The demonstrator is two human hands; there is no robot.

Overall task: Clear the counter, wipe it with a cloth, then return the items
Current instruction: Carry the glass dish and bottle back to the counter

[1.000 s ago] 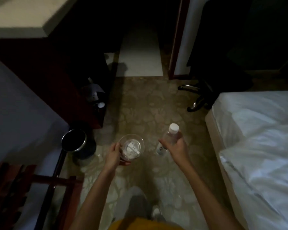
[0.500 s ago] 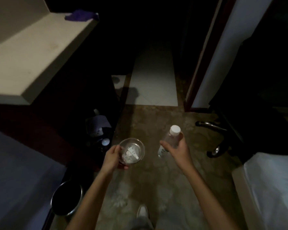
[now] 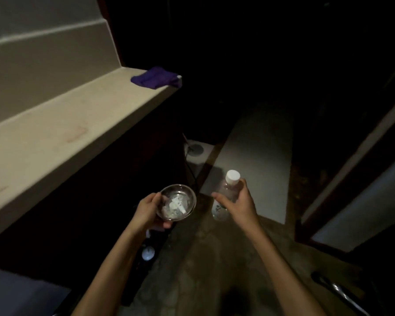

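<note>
My left hand (image 3: 147, 210) grips a small round metal bowl (image 3: 177, 202) by its left rim; white paper scraps lie inside it. My right hand (image 3: 238, 201) is closed around a clear plastic bottle (image 3: 226, 197) with a white cap, held tilted over the floor. Both hands hover right of and below the pale counter (image 3: 62, 135), which runs along the left. A folded purple cloth (image 3: 155, 77) lies at the counter's far end, near its edge.
Dark cabinet fronts drop below the counter. A white box with a cable (image 3: 195, 150) sits on the floor ahead. A pale floor strip (image 3: 258, 156) leads forward. A door frame (image 3: 351, 160) stands right, a chair base (image 3: 338, 290) lower right.
My view has lifted and swung left, so the counter and cloth now fill the upper left while the bed and bin left the frame. Both hands keep their hold.
</note>
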